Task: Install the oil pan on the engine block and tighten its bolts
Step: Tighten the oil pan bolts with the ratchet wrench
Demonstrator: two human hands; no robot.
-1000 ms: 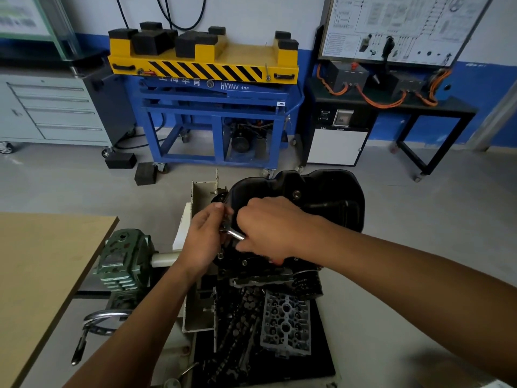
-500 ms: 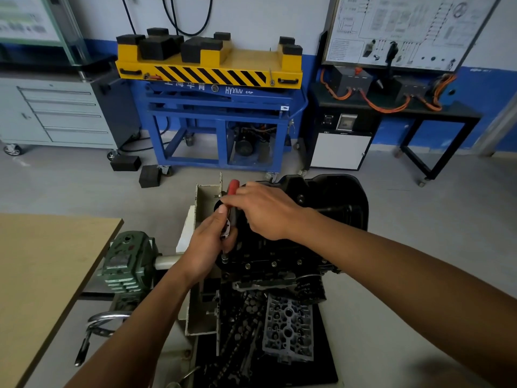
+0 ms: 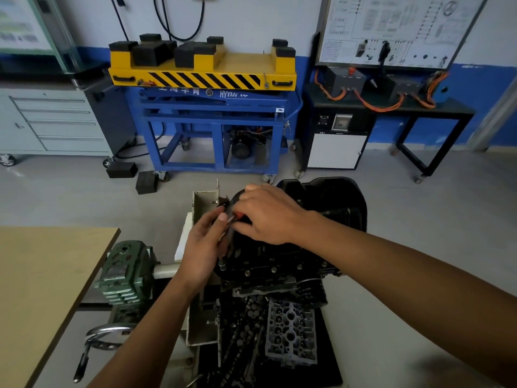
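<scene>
In the middle of the frame the black oil pan (image 3: 333,203) sits on the engine block (image 3: 274,271). At the pan's left edge the right hand (image 3: 268,217) curls round a red-handled tool (image 3: 238,217), and the left hand (image 3: 202,247) pinches its metal shaft. A wooden table (image 3: 42,275) crowds the lower left, and the blue lift cart (image 3: 212,113) behind has lettering starting "HY", the rest blurred.

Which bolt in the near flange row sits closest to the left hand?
The leftmost bolt, at the row's end right beside the left hand; the others sit farther right.
</scene>
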